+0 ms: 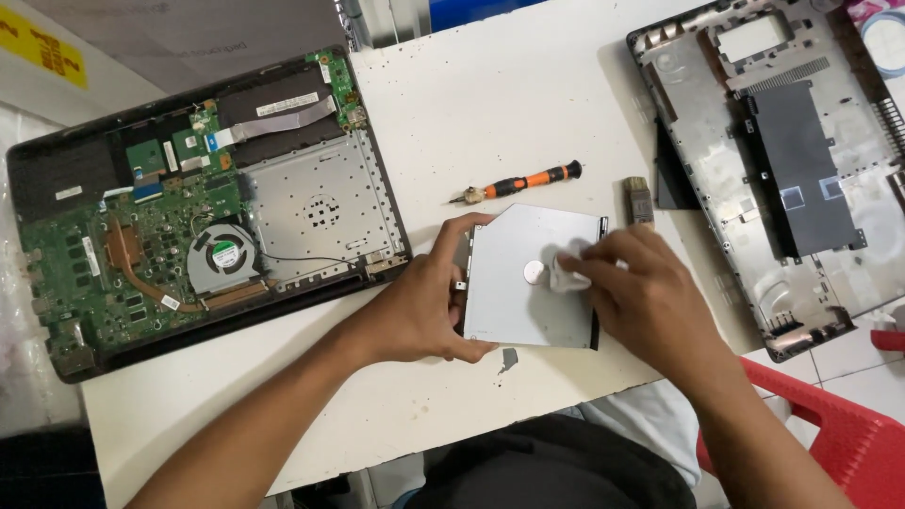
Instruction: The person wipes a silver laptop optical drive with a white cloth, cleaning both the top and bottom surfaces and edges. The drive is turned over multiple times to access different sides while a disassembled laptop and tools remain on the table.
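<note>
A: Closest to us, dark trousers and the edge of a red plastic chair (839,434), and both forearms coming up onto the white table (528,104).

B: And the action's right there. The left hand (419,306) is curled around the near-left edge of a flat silver optical drive (528,311), thumb underneath at the front, fingers wrapped over the side. Partly closed, steadying it flat on the table.

A: The right hand (641,292) sits over the drive's right half, fingers bent down and pinching a small white cloth (568,273) against the metal, just beside the round hub (534,272).

B: Risk, I'd say: press too hard near that hub and the thin lid could dent, or the drive could skid out of that light left-hand hold.

A: There's a little dark scrap (508,359) on the table right by the front edge, too. Easy to sweep off with a wrist, I'd guess.

B: Just beyond the drive, an orange-and-black screwdriver (518,185) lies loose, and a small brush-like tool (639,200) near the drive's far corner. A wide wiping stroke might knock either one rolling.

A: Farther left, the opened laptop (207,198), green board and cooling fan (222,256) exposed. Well apart from the hands, but lint drifting that way wouldn't be welcome.

B: Far right, the removed bottom cover (782,170) lying inside-up, overhanging the table edge by the look of it. One bump could tip it.
</note>
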